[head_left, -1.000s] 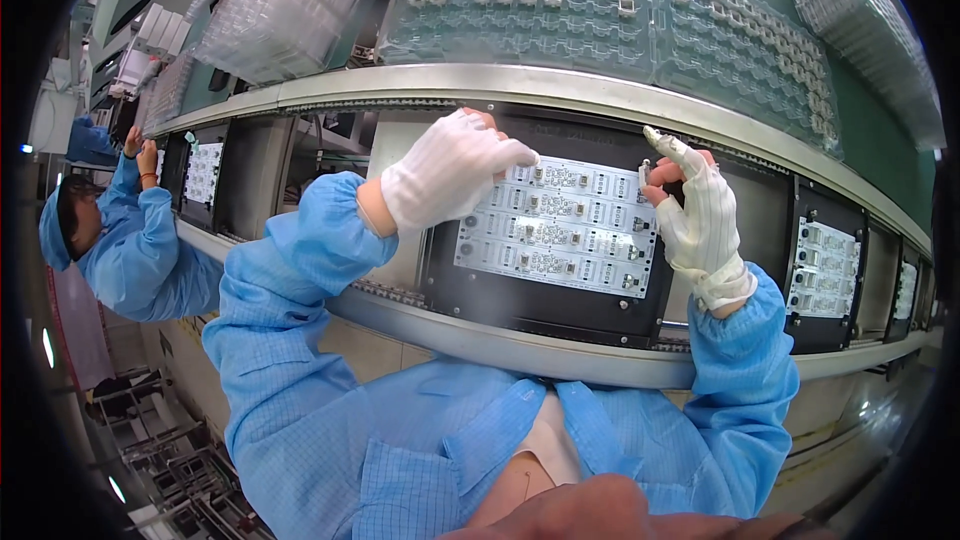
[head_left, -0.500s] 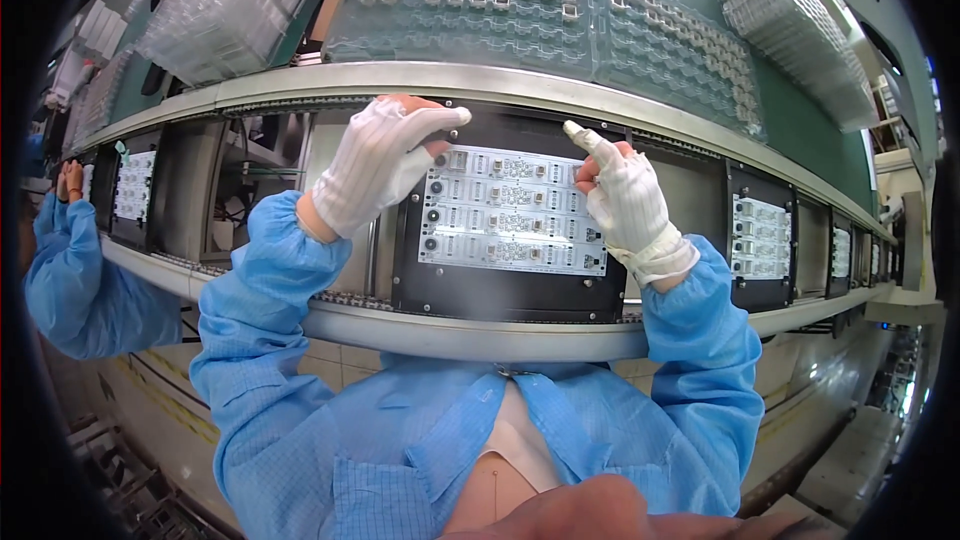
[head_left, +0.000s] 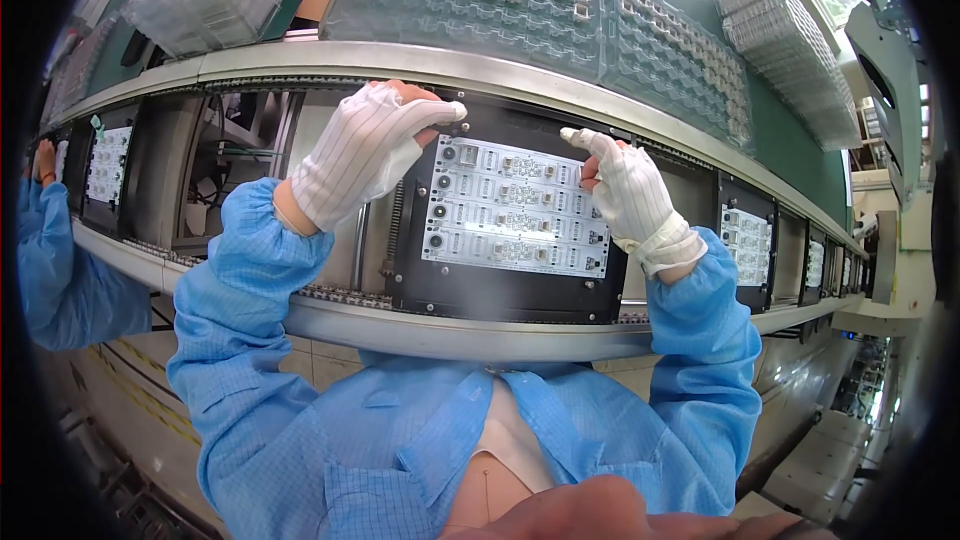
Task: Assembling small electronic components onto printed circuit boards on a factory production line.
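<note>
A white circuit board panel (head_left: 515, 224) with several rows of small parts lies flat on a black carrier plate (head_left: 480, 292) in front of me. My left hand (head_left: 368, 148), in a white striped glove with bare fingertips showing, hovers at the panel's upper left corner. Its index finger reaches over the plate's far edge, thumb apart below, with nothing visible between them. At the upper right side, my right hand (head_left: 630, 190), gloved likewise, has its index finger stretched out and its thumb near the panel's edge. I see nothing held there either.
Beyond the metal conveyor rail (head_left: 420, 58), clear plastic trays (head_left: 480, 25) hold small square parts in rows. Stacks of empty trays (head_left: 785, 60) stand on the green bench. Another carrier (head_left: 746, 245) sits along the line to the right, one (head_left: 107, 165) to the left, near another person's blue sleeve (head_left: 75, 285).
The view has shifted slightly. My left hand has drawn a little left, its thumb off the panel's corner. My right hand stays by the panel's right edge in much the same pose.
</note>
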`<state>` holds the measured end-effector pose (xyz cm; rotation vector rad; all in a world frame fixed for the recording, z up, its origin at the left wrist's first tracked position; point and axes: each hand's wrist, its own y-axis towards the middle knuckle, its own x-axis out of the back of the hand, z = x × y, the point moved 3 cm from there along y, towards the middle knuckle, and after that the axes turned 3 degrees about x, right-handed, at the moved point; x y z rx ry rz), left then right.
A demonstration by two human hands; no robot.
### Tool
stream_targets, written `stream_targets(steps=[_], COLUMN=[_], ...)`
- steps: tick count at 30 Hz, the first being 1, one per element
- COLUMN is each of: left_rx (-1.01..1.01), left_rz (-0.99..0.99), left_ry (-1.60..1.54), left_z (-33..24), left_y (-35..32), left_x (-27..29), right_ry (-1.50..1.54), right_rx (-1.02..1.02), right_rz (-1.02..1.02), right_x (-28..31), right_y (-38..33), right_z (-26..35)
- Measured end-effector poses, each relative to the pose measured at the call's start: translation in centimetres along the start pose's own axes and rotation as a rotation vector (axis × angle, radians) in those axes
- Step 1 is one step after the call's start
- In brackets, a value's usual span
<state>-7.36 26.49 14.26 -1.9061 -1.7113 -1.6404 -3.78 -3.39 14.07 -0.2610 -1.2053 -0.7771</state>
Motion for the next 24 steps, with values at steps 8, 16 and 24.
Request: stream_targets(steps=[8, 16, 24], left_rx=[0.009, 0.01, 0.062], left_rz=[-0.015, -0.011, 0.088], left_ry=[0.032, 0.153, 0.349], left_z=[0.8, 5.2, 10.1], left_y=[0.4, 10.8, 16.2], left_x=[-0.1, -4.7, -9.1], right_ry=[-0.185, -0.088, -0.088], right_rx=[0.107, 0.025, -0.101], right_rz=[-0.01, -0.082, -0.226], right_x=[-0.6, -1.6, 5.1], right_y=[0.2, -2.2, -3.9], right_z=[1.1, -0.4, -2.3])
